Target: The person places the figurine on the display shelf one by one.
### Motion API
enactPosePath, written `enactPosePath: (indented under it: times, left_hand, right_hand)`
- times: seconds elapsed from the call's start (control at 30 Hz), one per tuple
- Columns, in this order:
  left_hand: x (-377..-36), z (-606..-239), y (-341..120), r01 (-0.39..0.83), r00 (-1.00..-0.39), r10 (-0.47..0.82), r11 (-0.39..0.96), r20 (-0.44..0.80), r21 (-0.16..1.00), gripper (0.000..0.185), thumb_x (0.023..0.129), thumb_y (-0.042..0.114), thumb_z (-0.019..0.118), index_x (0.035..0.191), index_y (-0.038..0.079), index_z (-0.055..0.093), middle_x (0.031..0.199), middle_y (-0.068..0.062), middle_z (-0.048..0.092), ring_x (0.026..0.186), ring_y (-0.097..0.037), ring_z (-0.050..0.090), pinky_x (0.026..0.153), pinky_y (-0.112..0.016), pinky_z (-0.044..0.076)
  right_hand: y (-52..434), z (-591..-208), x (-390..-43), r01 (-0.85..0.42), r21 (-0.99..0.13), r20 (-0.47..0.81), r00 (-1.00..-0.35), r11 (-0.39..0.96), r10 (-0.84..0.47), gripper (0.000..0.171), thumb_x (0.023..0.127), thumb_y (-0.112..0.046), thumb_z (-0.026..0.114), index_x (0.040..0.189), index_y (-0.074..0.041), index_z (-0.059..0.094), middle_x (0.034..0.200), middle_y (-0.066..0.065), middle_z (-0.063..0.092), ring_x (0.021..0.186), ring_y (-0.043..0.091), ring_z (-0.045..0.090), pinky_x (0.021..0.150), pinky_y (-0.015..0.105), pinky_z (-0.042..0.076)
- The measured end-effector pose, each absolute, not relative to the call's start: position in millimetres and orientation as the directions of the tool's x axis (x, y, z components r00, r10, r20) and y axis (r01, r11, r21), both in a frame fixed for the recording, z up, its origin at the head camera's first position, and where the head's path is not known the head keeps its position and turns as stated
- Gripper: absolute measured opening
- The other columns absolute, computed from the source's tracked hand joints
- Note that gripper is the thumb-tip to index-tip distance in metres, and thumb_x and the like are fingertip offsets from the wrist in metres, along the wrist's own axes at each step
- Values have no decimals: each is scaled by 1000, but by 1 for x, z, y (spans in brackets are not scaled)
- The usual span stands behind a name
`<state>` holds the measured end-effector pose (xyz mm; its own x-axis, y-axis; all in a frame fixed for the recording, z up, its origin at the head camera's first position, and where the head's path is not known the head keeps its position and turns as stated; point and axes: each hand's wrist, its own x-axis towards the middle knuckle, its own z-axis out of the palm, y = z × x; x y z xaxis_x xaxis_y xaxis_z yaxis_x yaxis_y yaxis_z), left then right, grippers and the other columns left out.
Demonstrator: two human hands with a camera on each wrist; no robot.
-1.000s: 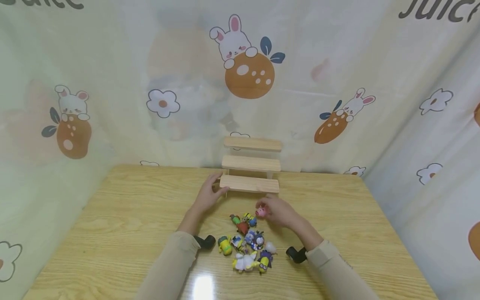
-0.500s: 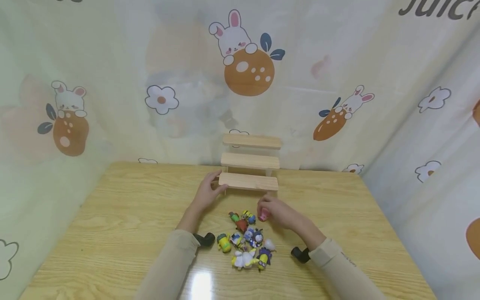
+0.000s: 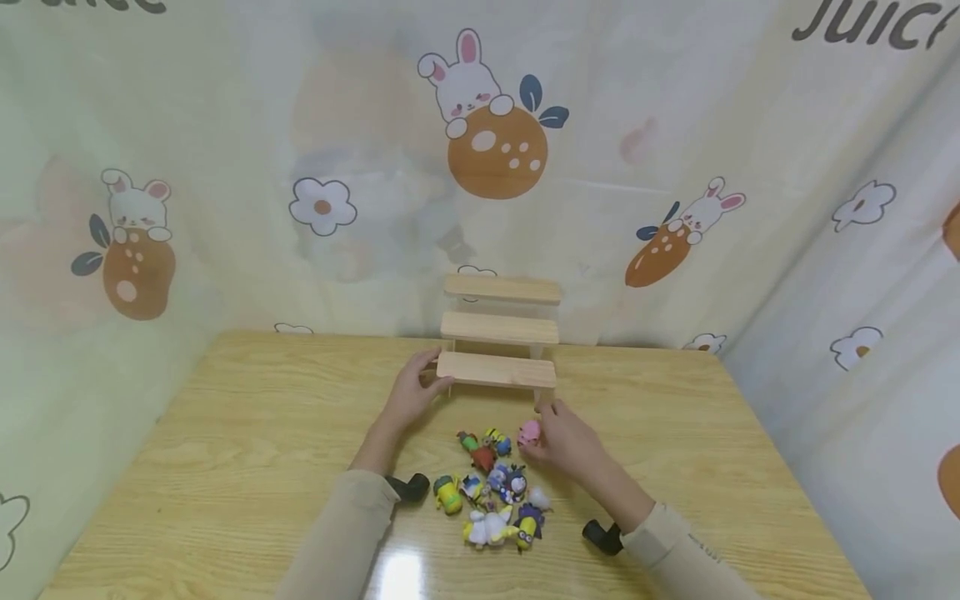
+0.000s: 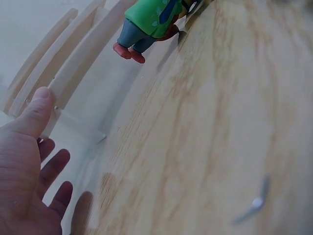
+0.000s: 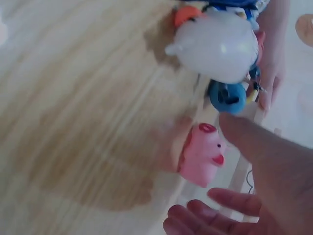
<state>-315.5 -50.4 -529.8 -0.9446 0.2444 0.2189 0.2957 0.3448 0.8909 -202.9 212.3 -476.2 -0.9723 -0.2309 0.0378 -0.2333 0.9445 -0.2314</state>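
Observation:
A small pink pig figure [image 3: 528,433] sits on the table in front of the shelf's right end. My right hand [image 3: 572,442] is around it, thumb and fingers spread. In the right wrist view, gaps show between the pink pig [image 5: 201,154] and both the thumb [image 5: 239,134] and the fingertips. My left hand [image 3: 411,392] holds the left end of the three-tier wooden shelf [image 3: 497,370] at its lowest board. There the thumb [image 4: 36,112] lies against the board; the index finger is mostly hidden behind it, with the other fingers loosely bent below.
Several small toy figures lie clustered on the table [image 3: 285,450] between my arms: a green-shirted one [image 4: 151,19], a yellow one [image 3: 448,495], a white-and-yellow one [image 3: 489,527] and a purple-and-yellow one [image 3: 528,525]. A printed curtain [image 3: 360,275] hangs behind the shelf.
My right hand has gone from holding the pig to spread fingers around it. The pig has turned and moved slightly down and right in view. My left hand stays at the shelf.

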Motion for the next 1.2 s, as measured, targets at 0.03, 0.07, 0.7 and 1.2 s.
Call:
enactPosePath:
  times: [0.03,0.07,0.7,1.2]
  left_hand:
    - [-315,-530,-50,298,-944,247,347,220,889,69,85,35,69,142,7,42,141,-12,47,128,-29,47,106,-45,41]
    - [-315,-530,-50,299,-944,247,351,220,888,69,85,35,69,142,8,42,140,-12,47,128,-29,47,106,-45,41]
    - [-315,-530,-52,302,-946,233,372,226,878,66,86,32,69,143,10,43,138,-10,50,127,-27,47,103,-45,44]
    - [-316,-531,-52,300,-946,238,386,220,873,67,85,34,69,142,11,43,137,-10,50,127,-28,48,104,-44,43]
  right_hand:
    - [212,-478,-202,-221,-225,37,-975,949,-218,64,76,-38,78,119,4,55,106,17,59,85,25,60,72,39,54]
    - [211,-479,-201,-215,-223,42,-977,951,-210,62,76,-37,78,117,4,56,103,16,60,83,25,60,72,39,54]
    - [208,-482,-209,-293,-299,98,-956,908,-276,58,70,-14,82,119,6,57,111,22,63,99,35,61,87,47,52]
    - [208,-484,-213,-343,-327,139,-939,881,-314,41,70,-9,81,108,-3,65,97,11,64,87,27,61,77,42,53]
